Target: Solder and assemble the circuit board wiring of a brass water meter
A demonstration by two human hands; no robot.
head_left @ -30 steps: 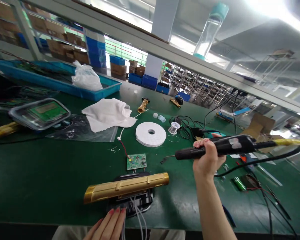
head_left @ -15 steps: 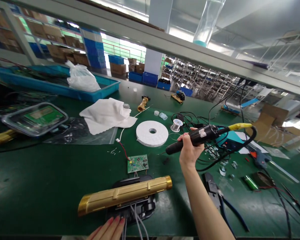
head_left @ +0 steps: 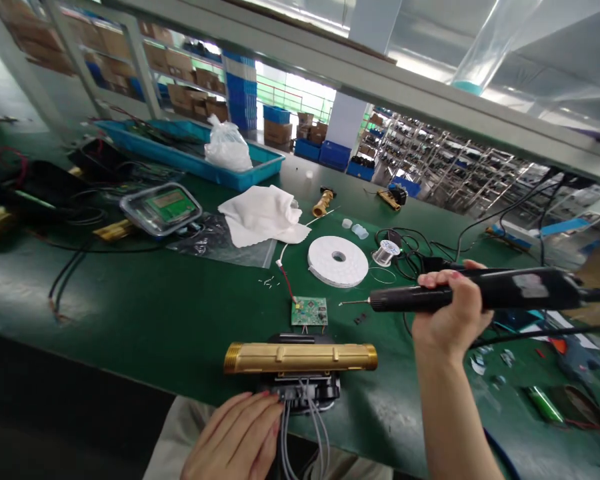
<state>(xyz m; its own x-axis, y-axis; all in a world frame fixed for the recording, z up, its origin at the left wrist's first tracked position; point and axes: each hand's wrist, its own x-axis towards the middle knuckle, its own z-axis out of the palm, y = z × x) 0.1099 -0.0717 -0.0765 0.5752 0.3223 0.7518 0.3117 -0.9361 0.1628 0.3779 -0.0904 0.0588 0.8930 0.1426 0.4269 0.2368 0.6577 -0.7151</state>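
Note:
My right hand [head_left: 453,303] is closed around a black electric screwdriver [head_left: 505,290]. The driver lies nearly level, its thin bit [head_left: 355,303] pointing left above the bench, to the right of a green circuit board [head_left: 309,311]. Fingers stretched out together, my left hand [head_left: 240,427] rests against the near left edge of a black plastic housing [head_left: 325,393]; its thumb is hidden. Across that housing lies a brass pipe body [head_left: 300,358] with threaded ends. Grey cables [head_left: 320,427] hang from the housing over the bench edge. Short wires run between board and housing.
Behind the board are a white tape roll [head_left: 325,267], a solder spool [head_left: 386,252] and a white cloth [head_left: 260,213]. Small dark parts [head_left: 361,319] lie under the bit. To the right sit a green battery [head_left: 544,404] and a glue gun [head_left: 577,360]. A blue tray [head_left: 230,177] stands at back left.
My view has swung left, so the bench items sit further right. The screwdriver has turned more level and appears closer. My left hand stays at the housing, with more of it showing.

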